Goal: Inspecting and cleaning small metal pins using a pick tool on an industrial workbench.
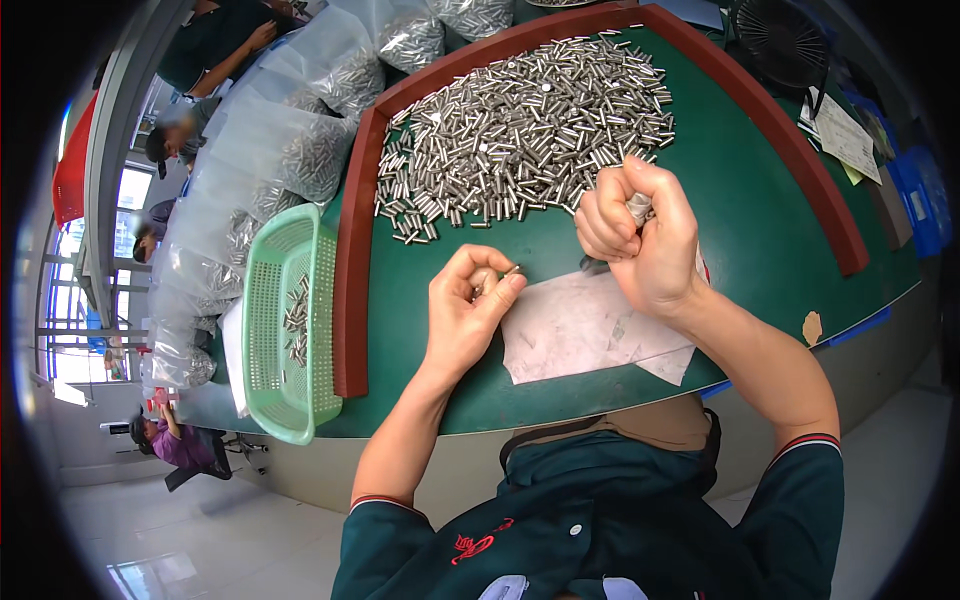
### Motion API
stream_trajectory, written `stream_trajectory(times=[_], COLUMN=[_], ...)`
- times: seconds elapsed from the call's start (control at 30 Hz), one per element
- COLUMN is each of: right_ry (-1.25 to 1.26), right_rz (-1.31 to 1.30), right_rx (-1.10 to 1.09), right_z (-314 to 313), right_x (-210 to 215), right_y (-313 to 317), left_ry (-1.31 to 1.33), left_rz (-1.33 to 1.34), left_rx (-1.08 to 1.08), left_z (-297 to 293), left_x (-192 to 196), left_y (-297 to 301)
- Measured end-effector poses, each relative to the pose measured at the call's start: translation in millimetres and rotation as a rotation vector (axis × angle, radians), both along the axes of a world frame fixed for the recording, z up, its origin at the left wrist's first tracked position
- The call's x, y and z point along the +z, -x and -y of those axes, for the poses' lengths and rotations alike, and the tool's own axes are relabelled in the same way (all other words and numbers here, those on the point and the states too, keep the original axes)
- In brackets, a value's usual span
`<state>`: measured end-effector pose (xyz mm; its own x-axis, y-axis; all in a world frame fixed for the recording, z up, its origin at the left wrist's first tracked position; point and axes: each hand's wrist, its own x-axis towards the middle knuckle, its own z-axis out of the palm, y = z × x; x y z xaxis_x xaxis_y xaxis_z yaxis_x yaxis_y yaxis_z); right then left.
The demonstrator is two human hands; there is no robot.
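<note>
A large heap of short metal pins (530,120) covers the far part of the green tabletop (740,190). Between thumb and fingers, my left hand (462,318) pinches a small metal pin (513,270), just in front of the heap. To its right, my right hand (645,235) is curled closed at the heap's near edge. A pale, silvery bit shows inside that fist, too covered to name. Below both hands lies a smudged whitish sheet (570,325), partly hidden by my right wrist.
Dark red wooden rails (355,270) border the table. Left of them stands a green plastic basket (320,370) with some pins, beside clear bags of pins (315,160). A black fan (780,40) and papers (845,135) sit at the far right. Other people are seated at left.
</note>
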<state>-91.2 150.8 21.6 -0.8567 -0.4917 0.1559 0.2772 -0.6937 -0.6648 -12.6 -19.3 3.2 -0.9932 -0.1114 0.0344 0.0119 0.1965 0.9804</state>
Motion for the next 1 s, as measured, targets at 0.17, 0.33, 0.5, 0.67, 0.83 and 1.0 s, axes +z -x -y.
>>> stream_trajectory(times=[0.17,0.33,0.5,0.67,0.83,1.0], right_ry=[-0.027,-0.027,-0.042,-0.043,-0.048,-0.055], right_rz=[0.010,0.002,-0.002,-0.025,-0.033,-0.018], right_rx=[0.026,0.033,0.017,-0.002,-0.001,-0.010], right_z=[0,-1,0,0,-1,0], right_x=[-1,-2,-1,-2,-2,-4], right_y=[-5,-6,-4,-2,-1,-1], left_ry=[-0.544,-0.501,-0.319,-0.221,-0.244,-0.725], left_rz=[0.025,-0.021,-0.043,-0.030,-0.052,0.175], left_rx=[-0.083,-0.151,-0.099,-0.073,-0.081,-0.057], left_z=[10,16,16,13,13,19], left_x=[-4,-12,-11,-8,-12,-8], left_y=[4,5,3,3,5,8])
